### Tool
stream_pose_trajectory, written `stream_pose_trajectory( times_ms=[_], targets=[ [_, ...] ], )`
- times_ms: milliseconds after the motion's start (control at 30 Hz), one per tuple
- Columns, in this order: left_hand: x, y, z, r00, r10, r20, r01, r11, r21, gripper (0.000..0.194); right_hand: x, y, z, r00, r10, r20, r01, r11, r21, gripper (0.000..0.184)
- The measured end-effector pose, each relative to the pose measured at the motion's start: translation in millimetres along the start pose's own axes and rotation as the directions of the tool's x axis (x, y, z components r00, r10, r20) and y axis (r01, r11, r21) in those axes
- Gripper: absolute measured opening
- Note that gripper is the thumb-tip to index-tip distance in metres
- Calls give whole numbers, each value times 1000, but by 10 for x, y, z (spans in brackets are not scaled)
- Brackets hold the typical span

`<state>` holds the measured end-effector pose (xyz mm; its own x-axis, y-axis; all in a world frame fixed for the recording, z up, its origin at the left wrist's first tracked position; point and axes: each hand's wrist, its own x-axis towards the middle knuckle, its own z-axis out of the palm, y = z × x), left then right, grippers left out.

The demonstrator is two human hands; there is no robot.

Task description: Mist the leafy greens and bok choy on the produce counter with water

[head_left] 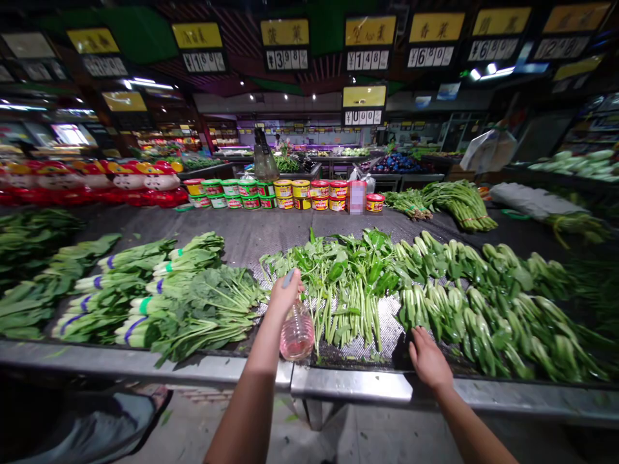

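My left hand [284,295] is closed round the grey top of a spray bottle [296,332], a clear ribbed one with a pinkish look. The bottle hangs upright at the left edge of some long-stemmed leafy greens [345,290]. Down at the front of the display, my right hand [429,362] is held low with its fingers reaching forward, nothing visible in them. Just beyond its fingertips lie the nearest bok choy [425,306]; whether they touch is hard to tell. The palm side of that hand is hidden.
A metal rail [353,385] edges the display. Banded greens [145,306] and loose dark leaves [213,306] lie at left. Tubs [293,192], red figures [140,182] and bundled long stems [459,203] line the back. A person's leg [97,422] is at lower left.
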<state>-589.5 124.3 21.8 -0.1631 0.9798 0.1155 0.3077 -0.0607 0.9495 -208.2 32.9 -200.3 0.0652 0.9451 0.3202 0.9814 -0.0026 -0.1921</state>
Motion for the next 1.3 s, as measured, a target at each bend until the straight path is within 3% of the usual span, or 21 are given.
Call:
stream_pose_trajectory(
  times_ms=[133,467,733,1100,1300],
  targets=[
    [-19,57,-79,996,-83,26,84,995,-56,56,-5,10,5,1000,-7,-1,7,1000,7,51],
    [-124,94,-171,991,-133,11,132,989,61,54,-20,6,-4,1000,-3,3,3,1000,14,51],
    [-143,78,-241,998,-63,-19,64,995,76,58,-21,-5,-30,999,-12,47,12,1000,1,54],
    [-257,-58,-265,996,-78,-34,81,993,83,57,-31,27,1,999,-25,39,26,999,-26,53],
    [-333,-115,-302,998,-29,-61,33,997,67,59,-37,33,9,999,-23,41,25,999,-30,52]
  ],
)
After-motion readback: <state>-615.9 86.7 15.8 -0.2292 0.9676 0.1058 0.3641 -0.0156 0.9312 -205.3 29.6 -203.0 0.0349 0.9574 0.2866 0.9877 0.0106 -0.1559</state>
